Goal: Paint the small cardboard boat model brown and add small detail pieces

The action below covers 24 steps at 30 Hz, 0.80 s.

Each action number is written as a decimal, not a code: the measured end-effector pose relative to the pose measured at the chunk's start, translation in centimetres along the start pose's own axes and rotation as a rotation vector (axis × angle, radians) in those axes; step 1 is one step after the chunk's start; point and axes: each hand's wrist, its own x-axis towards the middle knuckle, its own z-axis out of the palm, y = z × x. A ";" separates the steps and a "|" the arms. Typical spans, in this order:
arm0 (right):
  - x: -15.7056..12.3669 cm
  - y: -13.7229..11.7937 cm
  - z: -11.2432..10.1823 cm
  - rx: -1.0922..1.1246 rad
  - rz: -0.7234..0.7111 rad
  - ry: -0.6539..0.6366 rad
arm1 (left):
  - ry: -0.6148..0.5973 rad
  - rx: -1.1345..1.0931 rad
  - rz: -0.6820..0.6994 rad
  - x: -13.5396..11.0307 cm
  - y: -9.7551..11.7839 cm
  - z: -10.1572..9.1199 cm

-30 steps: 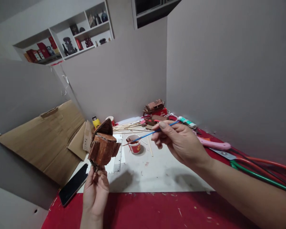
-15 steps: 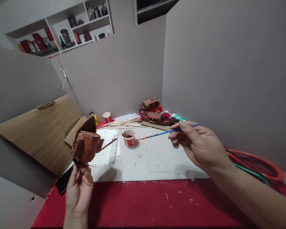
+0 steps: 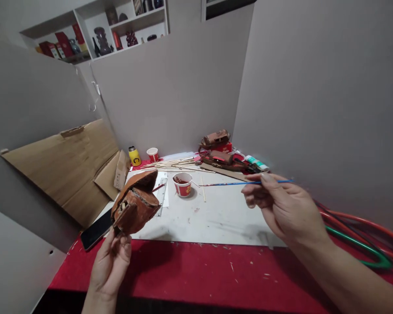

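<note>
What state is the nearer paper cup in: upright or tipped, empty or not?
Upright, not empty: the cup stands mouth up on the white surface, reddish-brown contents inside. How full: cannot tell.

Tilted brown model, blue paintbrush

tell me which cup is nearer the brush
The front cup, brown-streaked inside and close to the brush tip; the other cup stands farther back, beside the yellow bottle.

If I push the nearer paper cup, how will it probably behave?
The cup looks like paper, so it is probably light and may dent. It widens upward, so a high push might tip it. The brown contents, perhaps paint, could then spill.
</note>
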 end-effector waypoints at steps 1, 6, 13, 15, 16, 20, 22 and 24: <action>0.0 -0.1 -0.2 -0.008 -0.012 0.000 | 0.004 0.019 -0.017 0.1 -0.1 0.0; 0.1 -0.4 -1.1 -0.055 -0.046 -0.001 | 0.024 0.033 -0.119 0.7 -0.4 0.6; 0.8 -1.4 -0.7 -0.004 -0.073 0.001 | -0.019 0.052 -0.119 1.0 -0.9 2.4; 1.0 -1.0 -0.8 0.000 -0.068 0.008 | 0.003 0.105 -0.100 1.0 -0.9 2.6; 1.1 -0.7 -1.0 0.007 -0.055 0.018 | 0.023 0.140 -0.092 0.9 -0.8 2.7; 1.4 0.5 -1.9 0.036 -0.002 0.066 | 0.078 0.248 -0.089 0.9 -0.6 2.9; 1.5 0.7 -2.3 0.034 0.007 0.072 | 0.093 0.288 -0.085 1.0 -0.4 3.1; 1.6 0.6 -2.6 0.036 0.012 0.078 | 0.116 0.340 -0.086 1.2 -0.3 3.3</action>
